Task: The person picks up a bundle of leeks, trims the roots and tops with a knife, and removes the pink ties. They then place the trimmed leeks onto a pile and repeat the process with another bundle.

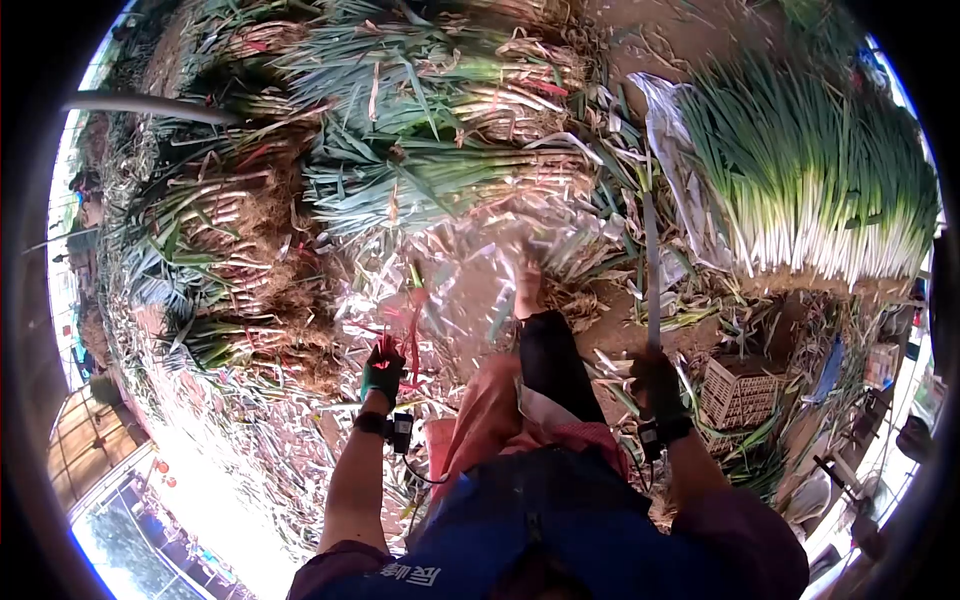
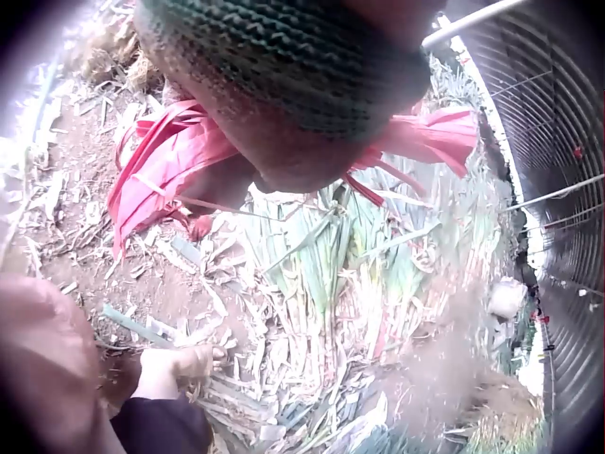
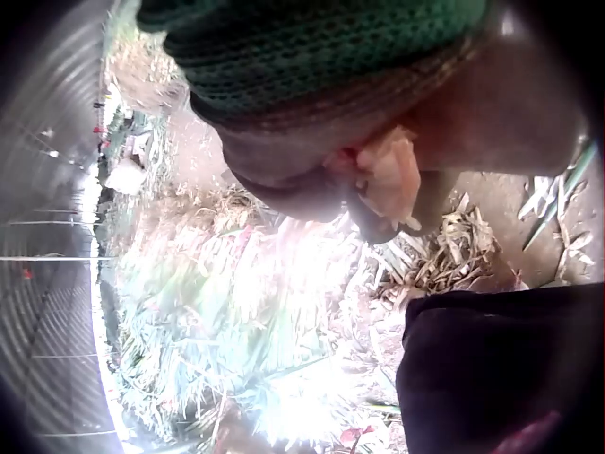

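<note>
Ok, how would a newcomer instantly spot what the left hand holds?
From the blue garment at the bottom of the head view, follow the left forearm up to the left hand in its dark green knitted glove. It grips thin pinkish-red plastic strips, whose bright colour stands out from the pale leaf litter.

The only writing that can be partly made out is on the person's blue vest (image 1: 605, 520): a short row of white Chinese characters (image 1: 410, 573), low in the head view, on the wearer's left side. The character at the right end of the row looks like 辰. The one just beside it is denser, its strokes too small and blurred to read surely, and the marks at the left end cannot be read. Nothing is legible in either wrist view
</note>
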### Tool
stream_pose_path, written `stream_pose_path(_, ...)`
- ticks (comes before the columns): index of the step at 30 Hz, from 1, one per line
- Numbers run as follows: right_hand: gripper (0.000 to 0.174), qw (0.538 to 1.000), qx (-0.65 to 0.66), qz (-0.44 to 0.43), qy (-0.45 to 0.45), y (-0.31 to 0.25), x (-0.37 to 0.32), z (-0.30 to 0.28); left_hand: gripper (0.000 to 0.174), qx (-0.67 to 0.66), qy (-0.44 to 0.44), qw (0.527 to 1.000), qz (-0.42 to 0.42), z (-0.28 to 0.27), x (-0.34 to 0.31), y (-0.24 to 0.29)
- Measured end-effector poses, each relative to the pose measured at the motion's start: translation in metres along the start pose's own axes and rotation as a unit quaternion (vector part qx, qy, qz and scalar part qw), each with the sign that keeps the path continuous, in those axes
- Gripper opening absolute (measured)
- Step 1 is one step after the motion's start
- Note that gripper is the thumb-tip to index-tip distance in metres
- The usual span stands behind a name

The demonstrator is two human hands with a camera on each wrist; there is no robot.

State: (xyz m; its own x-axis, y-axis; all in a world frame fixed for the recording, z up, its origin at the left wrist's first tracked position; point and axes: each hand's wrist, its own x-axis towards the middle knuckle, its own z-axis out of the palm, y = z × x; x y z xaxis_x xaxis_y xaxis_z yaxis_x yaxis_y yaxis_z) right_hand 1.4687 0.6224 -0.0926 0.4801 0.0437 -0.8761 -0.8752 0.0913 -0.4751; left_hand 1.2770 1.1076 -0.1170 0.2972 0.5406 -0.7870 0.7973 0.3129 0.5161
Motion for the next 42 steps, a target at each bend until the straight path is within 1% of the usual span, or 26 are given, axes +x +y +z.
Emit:
stream_pose_path(2, 0.011, 0.999, -0.01, -0.037, -0.014, -0.021, 0.031, 0.029, 0.025, -0.066, -0.03, 0.997, 0.015, 0.002, 0.023, 0.021)
stream_pose_path(4, 0.012, 0.992, 0.084, 0.008, -0.089, -0.038, 0.081, 0.042, 0.026, -0.057, -0.033, 0.998, 0.01, 0.004, 0.058, 0.039)
stream_pose_path(7, 0.021, 0.997, -0.06, -0.052, 0.001, -0.078, 0.125, 0.104, 0.029, -0.045, -0.016, 0.998, 0.036, 0.011, 0.104, 0.074)
stream_pose_path(10, 0.027, 0.988, -0.141, -0.047, -0.032, -0.119, 0.177, 0.154, 0.034, 0.017, -0.001, 0.998, 0.055, 0.018, 0.156, 0.111)
stream_pose_path(12, 0.029, 0.985, -0.157, -0.064, -0.03, -0.125, 0.22, 0.18, 0.038, 0.286, 0.023, 0.95, 0.125, 0.019, 0.204, 0.127)
stream_pose_path(13, 0.029, 0.986, -0.143, -0.068, -0.046, -0.124, 0.246, 0.187, 0.039, 0.262, 0.026, 0.955, 0.138, 0.023, 0.23, 0.128)
stream_pose_path(14, 0.05, 0.978, -0.181, -0.092, -0.052, -0.12, 0.277, 0.191, 0.041, 0.239, 0.027, 0.959, 0.151, 0.028, 0.26, 0.123)
stream_pose_path(16, 0.032, 0.981, -0.169, -0.061, -0.068, -0.124, 0.314, 0.213, 0.041, 0.196, 0.03, 0.969, 0.145, 0.043, 0.312, 0.13)
stream_pose_path(20, 0.036, 0.931, -0.328, -0.155, -0.05, -0.125, 0.387, 0.242, 0.04, 0.225, 0.053, 0.963, 0.14, 0.076, 0.393, 0.157)
stream_pose_path(21, 0.036, 0.946, -0.29, -0.136, -0.046, -0.12, 0.406, 0.251, 0.038, 0.271, 0.081, 0.955, 0.092, 0.09, 0.388, 0.185)
stream_pose_path(22, 0.036, 0.96, -0.25, -0.116, -0.042, -0.115, 0.428, 0.258, 0.038, 0.247, 0.071, 0.963, 0.086, 0.09, 0.423, 0.173)
stream_pose_path(24, 0.035, 0.912, -0.312, -0.256, -0.081, -0.081, 0.518, 0.234, 0.037, 0.188, 0.054, 0.98, -0.039, 0.095, 0.475, 0.167)
stream_pose_path(25, 0.034, 0.92, -0.29, -0.251, -0.075, -0.073, 0.532, 0.234, 0.035, 0.244, 0.08, 0.959, 0.121, 0.089, 0.512, 0.147)
stream_pose_path(26, 0.033, 0.928, -0.268, -0.247, -0.07, -0.064, 0.545, 0.234, 0.032, 0.26, 0.09, 0.956, 0.106, 0.094, 0.51, 0.16)
stream_pose_path(27, 0.032, 0.966, -0.195, -0.166, -0.041, -0.075, 0.533, 0.261, 0.03, 0.276, 0.099, 0.952, 0.091, 0.099, 0.506, 0.174)
stream_pose_path(28, 0.031, 0.989, -0.118, -0.082, -0.014, -0.087, 0.524, 0.285, 0.03, 0.183, 0.084, 0.974, 0.106, 0.112, 0.485, 0.198)
stream_pose_path(29, 0.027, 0.99, -0.11, -0.091, -0.018, -0.084, 0.536, 0.29, 0.032, 0.149, 0.056, 0.981, 0.11, 0.11, 0.497, 0.191)
stream_pose_path(31, 0.023, 0.991, -0.098, -0.087, -0.031, -0.075, 0.562, 0.295, 0.038, 0.197, 0.057, 0.95, 0.234, 0.1, 0.554, 0.161)
stream_pose_path(32, 0.022, 0.992, -0.095, -0.076, -0.04, -0.069, 0.569, 0.298, 0.038, 0.201, 0.053, 0.947, 0.246, 0.099, 0.564, 0.158)
stream_pose_path(34, 0.025, 0.967, -0.228, -0.111, -0.029, -0.059, 0.585, 0.297, 0.039, 0.209, 0.046, 0.939, 0.271, 0.096, 0.585, 0.152)
stream_pose_path(36, 0.028, 0.904, -0.377, -0.2, -0.044, -0.046, 0.613, 0.287, 0.036, 0.116, -0.03, 0.989, 0.088, 0.098, 0.56, 0.182)
stream_pose_path(37, 0.03, 0.956, -0.245, -0.147, -0.063, -0.036, 0.621, 0.294, 0.031, 0.225, -0.019, 0.974, 0.02, 0.098, 0.55, 0.198)
stream_pose_path(38, 0.031, 0.875, -0.413, -0.238, -0.081, -0.034, 0.624, 0.292, 0.031, 0.256, -0.028, 0.964, 0.064, 0.095, 0.549, 0.194)
stream_pose_path(39, 0.031, 0.755, -0.565, -0.318, -0.094, -0.038, 0.628, 0.288, 0.032, 0.284, -0.039, 0.952, 0.108, 0.094, 0.549, 0.185)
stream_pose_path(40, 0.032, 0.6, -0.693, -0.386, -0.102, -0.045, 0.628, 0.289, 0.032, 0.309, -0.049, 0.937, 0.155, 0.094, 0.554, 0.172)
stream_pose_path(42, 0.032, 0.592, -0.715, -0.357, -0.106, -0.056, 0.63, 0.293, 0.033, 0.288, -0.055, 0.938, 0.184, 0.089, 0.581, 0.154)
